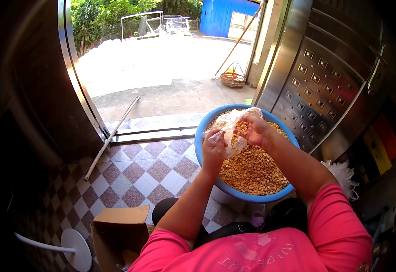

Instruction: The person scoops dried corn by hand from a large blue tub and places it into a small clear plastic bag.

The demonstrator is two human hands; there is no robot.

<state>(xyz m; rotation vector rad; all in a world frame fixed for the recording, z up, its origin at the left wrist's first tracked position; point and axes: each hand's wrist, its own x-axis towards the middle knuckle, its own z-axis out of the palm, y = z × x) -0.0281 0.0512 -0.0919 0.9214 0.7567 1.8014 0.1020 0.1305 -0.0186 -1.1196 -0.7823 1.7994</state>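
In the doorway, over a round blue tub in front of the seated person's knees, both hands are at work on a thin clear bag. The left hand grasps the bag's near side, its fingers closed on the film. The right hand is at the far right of the bag, fingers curled against it; whether they pinch the film or only press it, I cannot tell.

As far as shows, the work seems to be at an early point. The bag is out and partly spread, hanging above the corn, but its mouth is hard to make out. Yellow kernels show through or behind the film, so I cannot say whether any lie inside it. Nearly all the corn in view is loose in the tub, spread broadly across it below the rim. No filled or tied bag can be made out near the tub. A bunch of pale plastic lies by the right arm, apart from the hands, and an open box stands on the left
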